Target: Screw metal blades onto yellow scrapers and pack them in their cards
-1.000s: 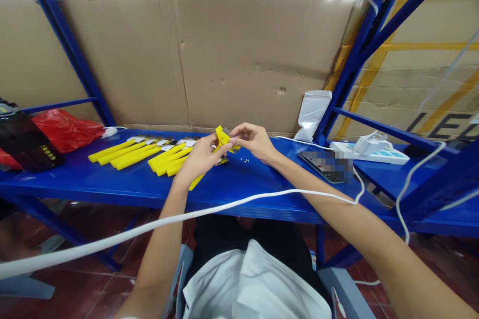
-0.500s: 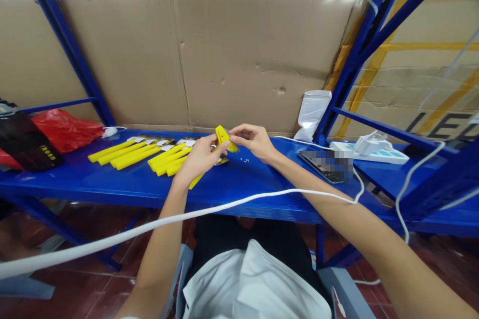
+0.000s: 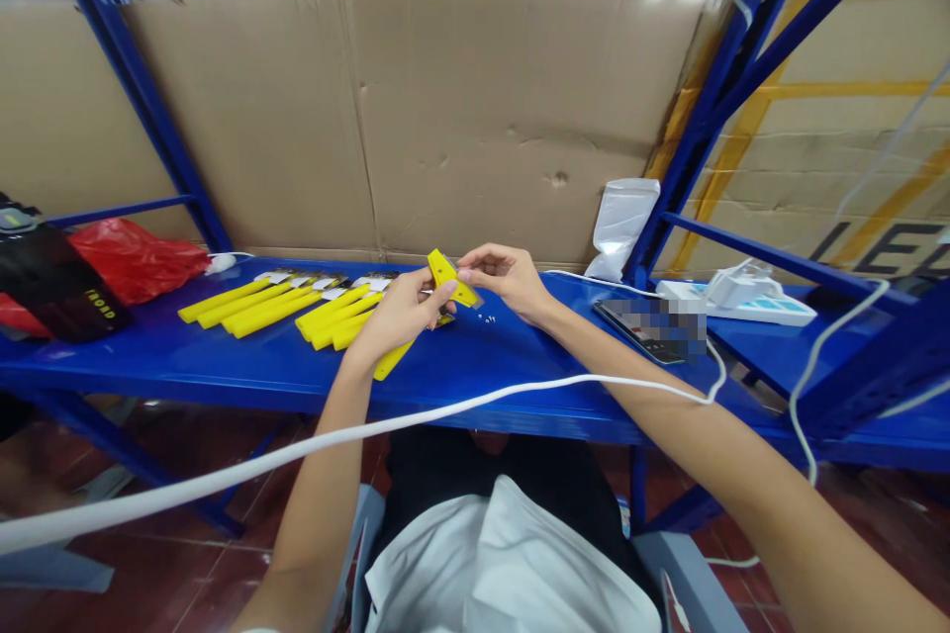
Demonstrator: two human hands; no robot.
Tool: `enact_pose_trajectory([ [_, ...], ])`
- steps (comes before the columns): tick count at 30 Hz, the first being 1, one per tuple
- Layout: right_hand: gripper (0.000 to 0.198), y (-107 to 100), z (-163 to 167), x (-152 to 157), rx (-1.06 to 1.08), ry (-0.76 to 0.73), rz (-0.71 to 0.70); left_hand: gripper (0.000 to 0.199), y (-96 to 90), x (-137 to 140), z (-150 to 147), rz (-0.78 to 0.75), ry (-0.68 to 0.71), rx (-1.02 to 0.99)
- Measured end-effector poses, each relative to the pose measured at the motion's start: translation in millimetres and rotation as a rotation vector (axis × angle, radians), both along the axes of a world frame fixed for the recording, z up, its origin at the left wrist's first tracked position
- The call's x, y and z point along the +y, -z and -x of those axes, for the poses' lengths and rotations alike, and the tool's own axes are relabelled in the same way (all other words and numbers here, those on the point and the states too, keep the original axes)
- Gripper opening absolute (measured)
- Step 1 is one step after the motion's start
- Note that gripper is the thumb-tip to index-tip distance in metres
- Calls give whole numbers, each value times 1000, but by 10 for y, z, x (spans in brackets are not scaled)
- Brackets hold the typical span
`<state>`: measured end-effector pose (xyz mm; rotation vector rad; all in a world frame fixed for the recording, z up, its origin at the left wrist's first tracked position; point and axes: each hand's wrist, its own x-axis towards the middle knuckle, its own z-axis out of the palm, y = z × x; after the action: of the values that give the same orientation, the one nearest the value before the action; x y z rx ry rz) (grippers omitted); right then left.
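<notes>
Just above the blue shelf, my left hand (image 3: pixel 405 312) is closed around a yellow scraper-like tool (image 3: pixel 447 277) with a wide, flat, tapered head. Its head is turned up and shows a small dark hole. A yellow handle end shows under my left hand, but I cannot tell if it belongs to this tool. My right hand (image 3: pixel 512 279) pinches at the head's right edge; what lies between the fingertips is too small to make out. Several tiny white pieces (image 3: pixel 486 318) lie below it on the shelf. Several similar yellow tools (image 3: pixel 271 312) lie in a row to the left.
A phone (image 3: pixel 642 328) and a white power strip (image 3: pixel 772 307) lie to the right. A white cable (image 3: pixel 445 410) crosses in front of my forearms. At the left are a red plastic bag (image 3: pixel 138 257) and a black container (image 3: pixel 63 287). Cardboard (image 3: pixel 482 119) stands behind the blue shelf (image 3: pixel 244 361).
The yellow head has turned slightly and shows more of its flat face. My right fingertips stay at its edge, with hardly any shift of either hand.
</notes>
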<state>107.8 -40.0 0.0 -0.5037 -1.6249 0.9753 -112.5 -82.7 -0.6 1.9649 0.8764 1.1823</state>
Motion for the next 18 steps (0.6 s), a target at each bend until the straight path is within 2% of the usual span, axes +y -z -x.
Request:
enact_pose_trajectory([
  [5,45,-10,3,-2,18,-19,44,55,-88,-99,-12,33,59,-30],
  [9,40,-12,-3,-5,11,-74,70,54,-147,-172,-26,70,85,-37],
  [18,38,5,-11,-5,-30,-83,83,57,-128,-159,-32,59,76,-3],
])
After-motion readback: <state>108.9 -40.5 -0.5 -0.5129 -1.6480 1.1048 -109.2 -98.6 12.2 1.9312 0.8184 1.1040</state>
